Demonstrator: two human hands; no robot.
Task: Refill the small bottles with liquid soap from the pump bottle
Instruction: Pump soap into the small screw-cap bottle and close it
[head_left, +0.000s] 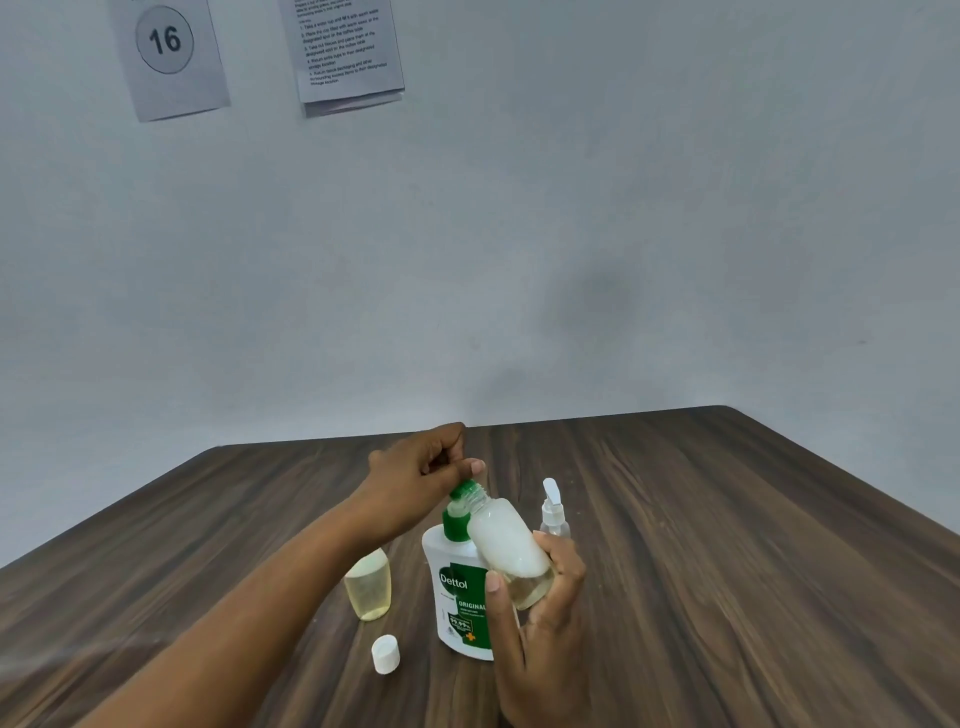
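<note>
Right hand (545, 613) wrapped round the small bottle (509, 545), you tilt its neck to the green pump head (464, 491) to catch soap, left hand (426, 467) curled over it atop the pump bottle (457, 597).

the desk (727, 519) is covered in a dark brown wood grain streaked with lighter brown. the pump bottle (452, 561) is coloured white, with a green label carrying white lettering and an orange cross; its pump head (464, 489) is green. the milky small bottle (511, 540) is cloudy white over most of its body and pale yellow at its base. the yellow small bottle (368, 587) is tinted a pale translucent yellow. the cap (385, 653) is plain white. the spray bottle (554, 519) is clear, topped in white. the wall (571, 208) is painted pale grey-blue, and the sheets (166, 57) on it are printed black on white
</note>
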